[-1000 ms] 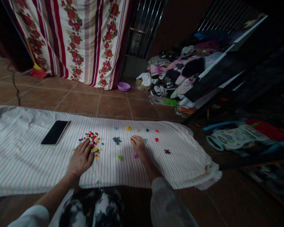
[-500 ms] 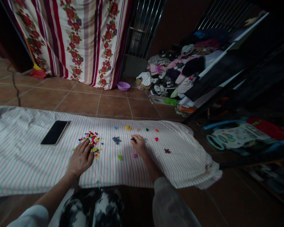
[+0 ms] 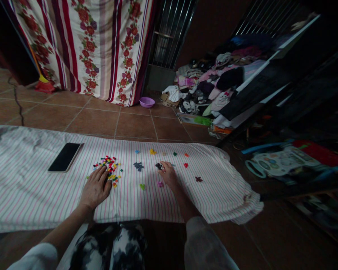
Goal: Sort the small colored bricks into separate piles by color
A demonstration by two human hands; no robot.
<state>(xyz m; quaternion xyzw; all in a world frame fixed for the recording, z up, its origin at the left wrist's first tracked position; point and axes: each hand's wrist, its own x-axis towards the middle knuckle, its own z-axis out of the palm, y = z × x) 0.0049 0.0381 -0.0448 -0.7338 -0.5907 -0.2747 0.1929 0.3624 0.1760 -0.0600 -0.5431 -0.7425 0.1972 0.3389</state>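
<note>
My left hand (image 3: 95, 189) lies flat with fingers spread at the near edge of a mixed pile of small coloured pieces (image 3: 110, 165), fingertips touching it. Beside a small cluster of black pieces (image 3: 158, 165) is my right hand (image 3: 168, 175), its thumb and fingers slightly apart and no piece visible between them. To its left sits a dark grey cluster (image 3: 138, 166). Nearer me are a lime green cluster (image 3: 142, 186) and a purple one (image 3: 160, 184). Brown pieces (image 3: 198, 179) and red pieces (image 3: 186, 165) lie to the right. The pieces are too small to identify.
A striped cloth (image 3: 45, 198) covers the work surface. A dark-screened phone (image 3: 64, 157) lies on the left. Yellow pieces (image 3: 152, 151) and other small colour groups line the far side. Beyond, a purple basin (image 3: 147, 102) stands on the tiled floor near heaped clothes (image 3: 208, 80).
My right hand has shifted slightly right, its fingers drawing back from the black cluster, which shows more fully. My left hand has stayed in place.
</note>
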